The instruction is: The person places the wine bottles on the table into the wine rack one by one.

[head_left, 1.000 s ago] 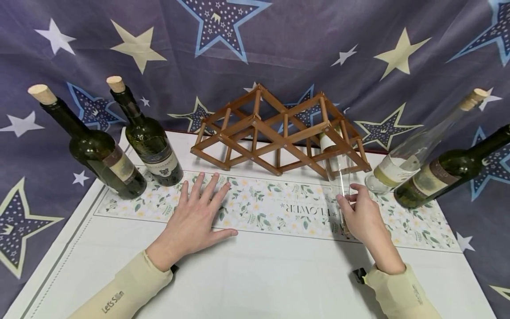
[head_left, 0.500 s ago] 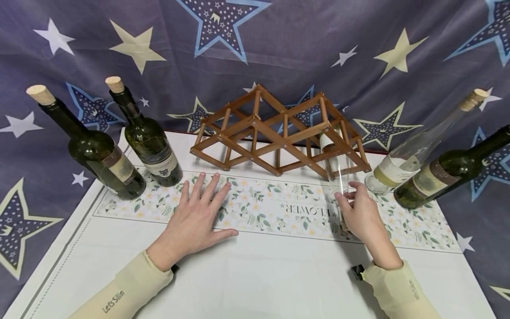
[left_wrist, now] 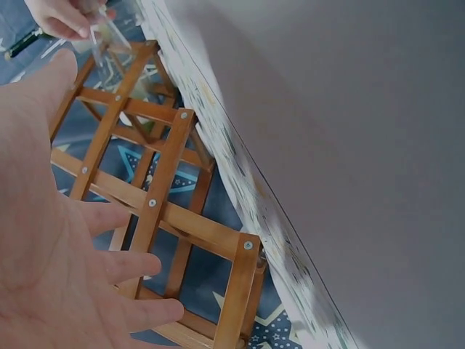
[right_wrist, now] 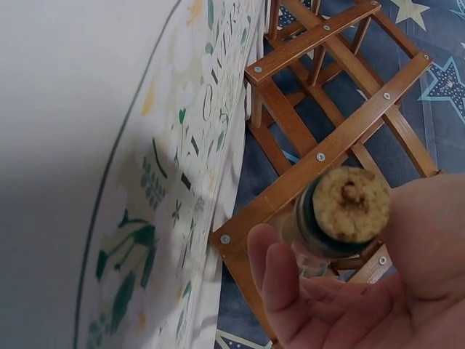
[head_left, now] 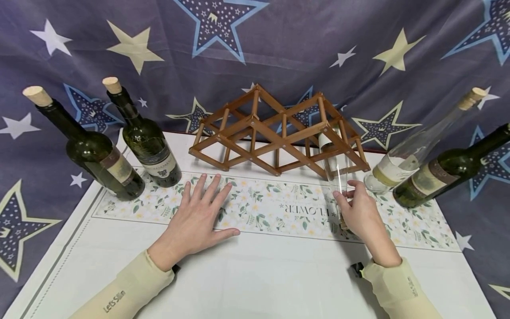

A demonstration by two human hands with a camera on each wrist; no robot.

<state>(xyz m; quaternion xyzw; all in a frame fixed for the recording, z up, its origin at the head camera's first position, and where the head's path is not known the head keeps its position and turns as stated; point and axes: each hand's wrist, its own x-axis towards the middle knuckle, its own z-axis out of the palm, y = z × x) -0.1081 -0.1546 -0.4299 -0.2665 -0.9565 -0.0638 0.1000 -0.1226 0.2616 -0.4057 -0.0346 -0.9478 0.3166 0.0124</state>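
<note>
Two cream sleeves enter at the near edge of the head view: a left sleeve [head_left: 123,283] and a right sleeve [head_left: 400,288], both over the white bench [head_left: 271,279]. Next out, we record the hands. The left hand [head_left: 197,217] holds nothing; it is wide, palm down, fingers spread and thumb out to the side, over the near edge of the floral runner [head_left: 259,206]. Whether its palm presses the cloth we cannot tell. The right hand [head_left: 362,212] is narrow, thumb and curled fingers about the neck of a clear bottle [head_left: 338,170].

That bottle lies neck toward us, its body running back into the right end of the wooden rack [head_left: 283,145]; we see its pale label between the bars. The right wrist view gives us the cork [right_wrist: 352,203] seated in its mouth, with fingers curled below.

Four more bottles stand on the runner. To our left, an outer green bottle [head_left: 101,155] and an inner green bottle [head_left: 153,150], both corked, stand near one another. To our right, we note a corked glass bottle [head_left: 392,170] and, just beside it, a dark bottle [head_left: 434,179], its top cut by the frame.

Farthest off, behind the rack, we note a purple-grey star curtain [head_left: 295,40].
</note>
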